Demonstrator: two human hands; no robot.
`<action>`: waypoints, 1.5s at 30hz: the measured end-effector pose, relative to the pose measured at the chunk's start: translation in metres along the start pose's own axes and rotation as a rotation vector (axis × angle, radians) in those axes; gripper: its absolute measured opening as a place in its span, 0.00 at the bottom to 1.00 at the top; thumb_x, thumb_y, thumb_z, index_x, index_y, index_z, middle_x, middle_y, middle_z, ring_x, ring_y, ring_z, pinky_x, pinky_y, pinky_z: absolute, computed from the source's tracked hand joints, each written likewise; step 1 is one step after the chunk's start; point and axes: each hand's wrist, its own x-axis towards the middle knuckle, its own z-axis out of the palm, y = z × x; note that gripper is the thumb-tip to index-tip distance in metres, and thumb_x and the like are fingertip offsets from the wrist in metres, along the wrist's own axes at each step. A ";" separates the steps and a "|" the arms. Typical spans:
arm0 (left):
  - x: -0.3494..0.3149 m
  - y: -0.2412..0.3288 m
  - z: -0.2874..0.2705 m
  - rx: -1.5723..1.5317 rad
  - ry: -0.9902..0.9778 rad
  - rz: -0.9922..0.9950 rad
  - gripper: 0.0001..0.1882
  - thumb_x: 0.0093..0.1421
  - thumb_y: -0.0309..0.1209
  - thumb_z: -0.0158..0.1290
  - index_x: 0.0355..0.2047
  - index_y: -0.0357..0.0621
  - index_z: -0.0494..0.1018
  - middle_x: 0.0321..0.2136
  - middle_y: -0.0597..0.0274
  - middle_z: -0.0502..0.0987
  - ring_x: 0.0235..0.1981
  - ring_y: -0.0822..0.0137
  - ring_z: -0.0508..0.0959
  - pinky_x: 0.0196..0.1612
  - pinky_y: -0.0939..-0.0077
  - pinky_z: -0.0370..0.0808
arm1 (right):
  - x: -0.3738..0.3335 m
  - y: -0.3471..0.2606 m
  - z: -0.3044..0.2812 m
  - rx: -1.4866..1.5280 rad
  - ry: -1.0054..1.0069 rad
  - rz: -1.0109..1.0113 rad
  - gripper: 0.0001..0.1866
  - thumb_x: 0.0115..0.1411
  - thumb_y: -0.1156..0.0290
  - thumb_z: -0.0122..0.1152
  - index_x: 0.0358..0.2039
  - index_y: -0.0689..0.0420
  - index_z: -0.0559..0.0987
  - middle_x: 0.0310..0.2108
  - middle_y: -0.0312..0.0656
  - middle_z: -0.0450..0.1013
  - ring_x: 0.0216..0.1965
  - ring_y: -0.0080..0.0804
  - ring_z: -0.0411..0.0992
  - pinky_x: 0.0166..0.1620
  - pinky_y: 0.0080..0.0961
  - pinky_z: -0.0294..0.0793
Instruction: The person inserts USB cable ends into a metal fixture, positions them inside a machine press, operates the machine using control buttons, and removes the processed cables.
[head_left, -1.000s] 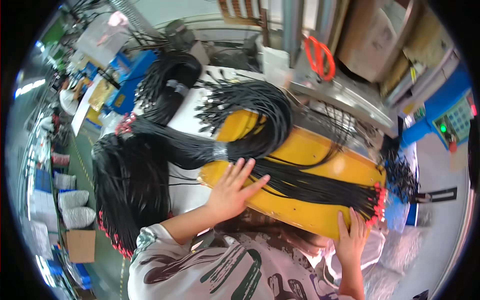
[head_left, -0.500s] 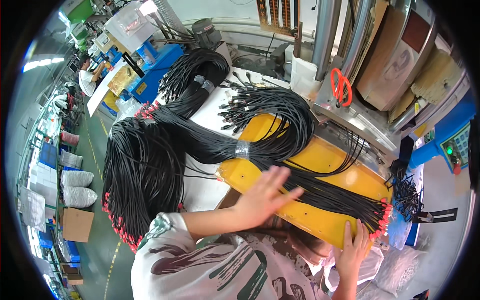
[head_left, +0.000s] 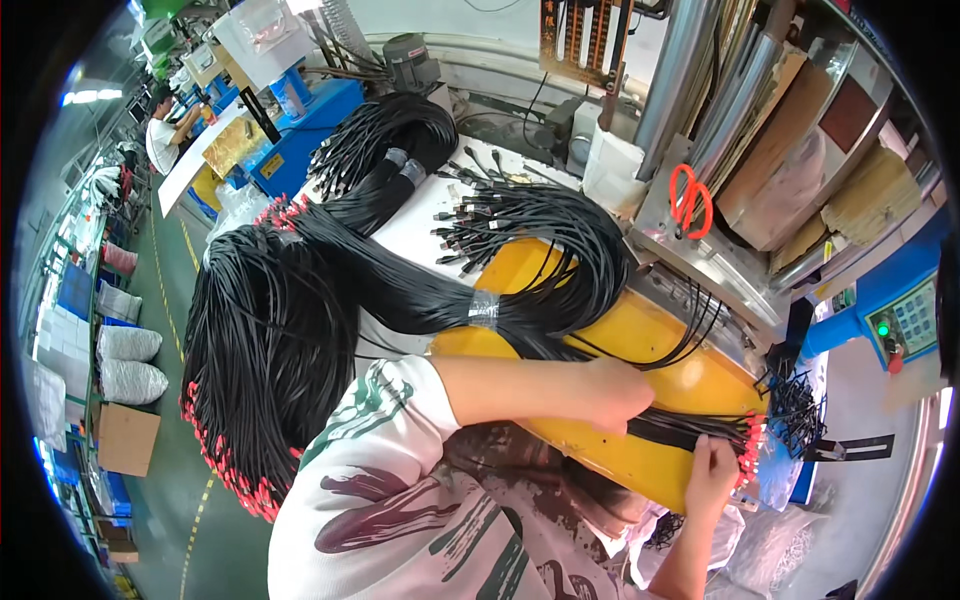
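Observation:
A long bundle of black cables (head_left: 675, 428) lies across the yellow board (head_left: 600, 455), its red-tipped ends (head_left: 750, 450) at the board's right end. My left hand (head_left: 618, 392) is curled over the middle of this bundle, its fingertips mostly hidden beneath it. Closer to the red tips, my right hand (head_left: 710, 470) has its fingers bent and closed at the near edge of the cables. Farther up, the same cables loop round, and a clear plastic wrap (head_left: 484, 309) binds them. Metal connectors (head_left: 460, 235) show at the loop's far end.
A big heap of black cables (head_left: 275, 320) with red tips hangs at the left. Another wrapped bundle (head_left: 390, 175) lies behind it. Red-handled scissors (head_left: 690, 202) stand by the metal machine. Black hooked pieces (head_left: 797, 410) and a blue control box (head_left: 900, 325) are at the right.
My left hand has moved right and curled from spread fingers over the cables. My right hand, flat on the board's edge before, has closed at the bundle near the red tips.

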 end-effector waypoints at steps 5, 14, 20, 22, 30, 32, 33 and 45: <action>0.010 -0.043 -0.004 -0.273 0.147 0.077 0.21 0.58 0.43 0.62 0.33 0.33 0.79 0.31 0.42 0.81 0.35 0.46 0.81 0.38 0.59 0.76 | 0.024 -0.097 0.021 0.152 -0.031 -0.153 0.17 0.55 0.77 0.66 0.47 0.62 0.81 0.39 0.51 0.78 0.33 0.39 0.77 0.43 0.31 0.77; 0.013 -0.060 -0.006 -0.526 0.232 0.093 0.17 0.60 0.42 0.62 0.41 0.42 0.83 0.30 0.46 0.81 0.31 0.57 0.81 0.37 0.67 0.75 | 0.063 -0.012 -0.052 -0.629 0.088 0.017 0.24 0.49 0.82 0.61 0.50 0.59 0.78 0.58 0.48 0.71 0.51 0.50 0.75 0.51 0.40 0.76; 0.007 -0.059 0.014 -0.642 0.452 -0.145 0.13 0.57 0.37 0.64 0.37 0.41 0.84 0.26 0.48 0.82 0.26 0.57 0.82 0.33 0.68 0.76 | 0.050 -0.067 -0.026 -0.403 -0.082 -0.259 0.25 0.51 0.68 0.73 0.51 0.58 0.79 0.54 0.48 0.75 0.52 0.47 0.76 0.53 0.37 0.75; 0.012 -0.051 0.013 -0.658 0.423 -0.122 0.13 0.57 0.36 0.64 0.37 0.40 0.83 0.26 0.48 0.81 0.25 0.58 0.82 0.33 0.68 0.76 | 0.033 -0.094 -0.021 -0.190 -0.420 -0.330 0.25 0.58 0.61 0.69 0.53 0.59 0.78 0.54 0.47 0.75 0.48 0.50 0.78 0.50 0.41 0.78; 0.006 -0.022 0.008 -0.493 0.564 -0.198 0.11 0.60 0.34 0.61 0.33 0.36 0.82 0.21 0.51 0.79 0.23 0.59 0.80 0.30 0.68 0.74 | 0.028 -0.051 0.002 -0.549 0.108 -0.098 0.24 0.67 0.52 0.58 0.52 0.60 0.76 0.39 0.40 0.77 0.31 0.37 0.77 0.33 0.36 0.77; 0.005 -0.012 0.007 -0.359 0.765 -0.072 0.11 0.62 0.33 0.60 0.30 0.36 0.81 0.19 0.52 0.77 0.21 0.57 0.78 0.29 0.66 0.73 | 0.024 -0.047 0.011 0.022 -0.110 0.133 0.23 0.68 0.52 0.57 0.51 0.60 0.77 0.36 0.37 0.75 0.28 0.32 0.74 0.30 0.31 0.74; 0.001 -0.005 0.007 -0.355 0.759 -0.068 0.11 0.62 0.33 0.60 0.30 0.36 0.81 0.19 0.52 0.77 0.21 0.57 0.78 0.29 0.66 0.73 | 0.023 -0.049 0.017 0.597 -0.326 0.349 0.22 0.69 0.52 0.57 0.51 0.59 0.77 0.33 0.33 0.72 0.25 0.27 0.70 0.27 0.27 0.71; -0.022 0.006 -0.009 -0.051 0.659 0.212 0.21 0.65 0.33 0.59 0.16 0.37 0.74 0.14 0.59 0.72 0.15 0.69 0.72 0.18 0.71 0.65 | 0.030 -0.027 0.024 1.784 -0.460 0.703 0.13 0.72 0.56 0.55 0.43 0.52 0.77 0.23 0.24 0.59 0.21 0.14 0.55 0.22 0.15 0.56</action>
